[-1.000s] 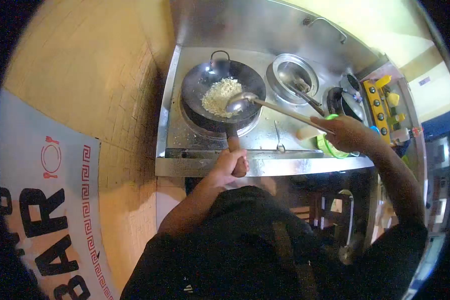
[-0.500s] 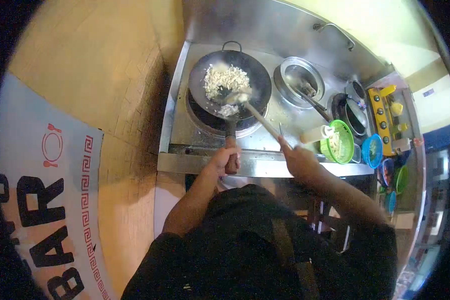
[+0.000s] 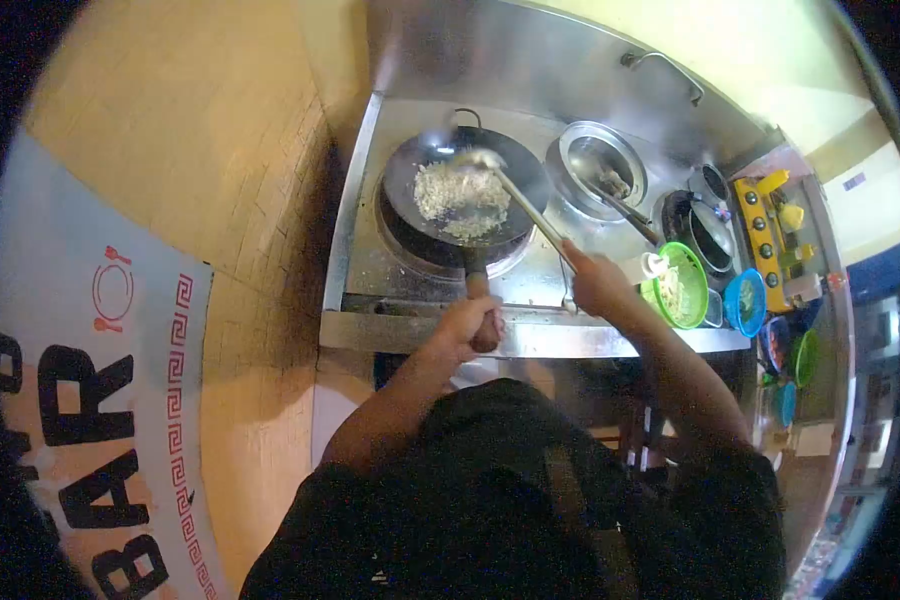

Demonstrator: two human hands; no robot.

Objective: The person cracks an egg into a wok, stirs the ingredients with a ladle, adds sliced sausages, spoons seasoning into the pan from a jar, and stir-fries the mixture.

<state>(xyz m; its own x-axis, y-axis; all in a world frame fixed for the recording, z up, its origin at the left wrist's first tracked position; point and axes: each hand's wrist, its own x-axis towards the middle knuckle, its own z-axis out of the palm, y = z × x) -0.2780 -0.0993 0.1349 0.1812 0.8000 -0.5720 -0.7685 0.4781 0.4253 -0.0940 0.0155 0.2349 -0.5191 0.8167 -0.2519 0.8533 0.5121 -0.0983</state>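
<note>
A dark wok (image 3: 407,180) rests on the burner at the left of the steel range. Pale grains that look like rice (image 3: 450,195) lie in its middle. My left hand (image 3: 467,322) is closed around the wok's wooden handle (image 3: 477,285). My right hand (image 3: 600,282) grips the shaft of a long-handled ladle (image 3: 530,211). The ladle's head is blurred and lies over the far side of the rice, inside the wok.
Right of the wok sits a round metal pot (image 3: 573,150) with a utensil leaning in it. Farther right are a green basket (image 3: 703,300), a white-capped bottle (image 3: 630,268), a blue basket (image 3: 760,315), dark pans (image 3: 682,212) and a yellow burner unit (image 3: 754,222). A faucet (image 3: 660,55) projects from the backsplash.
The ladle's head has moved from the near side of the wok to the far side. The rice has shifted and spread toward the handle. Both hands keep their grips.
</note>
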